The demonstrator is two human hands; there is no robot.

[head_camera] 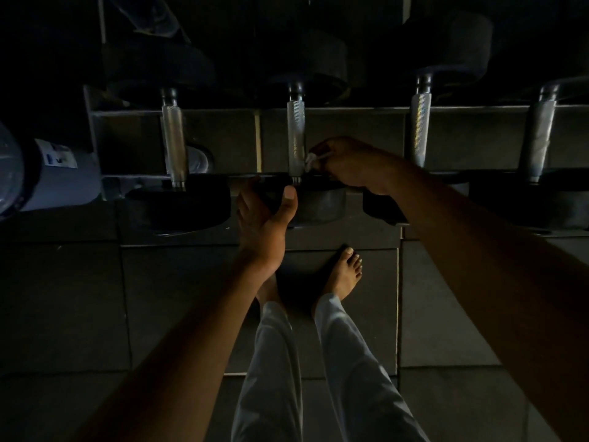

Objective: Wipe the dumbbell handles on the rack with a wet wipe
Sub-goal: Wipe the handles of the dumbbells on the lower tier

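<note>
Several dumbbells with knurled silver handles lie across a dark metal rack (350,109) in dim light. My right hand (349,164) pinches a crumpled white wet wipe (310,161) against the right side of the second handle (295,135), near its lower end. My left hand (264,215) grips the black front weight (318,204) of that same dumbbell, thumb up on its face. Other handles stand to the left (173,138) and to the right (420,129), with a further handle at the far right (540,135).
A clear plastic bottle (47,173) with a label lies at the left end of the rack. Grey floor tiles (446,298) stretch below. My bare feet (344,272) and pale trouser legs stand close to the rack's front.
</note>
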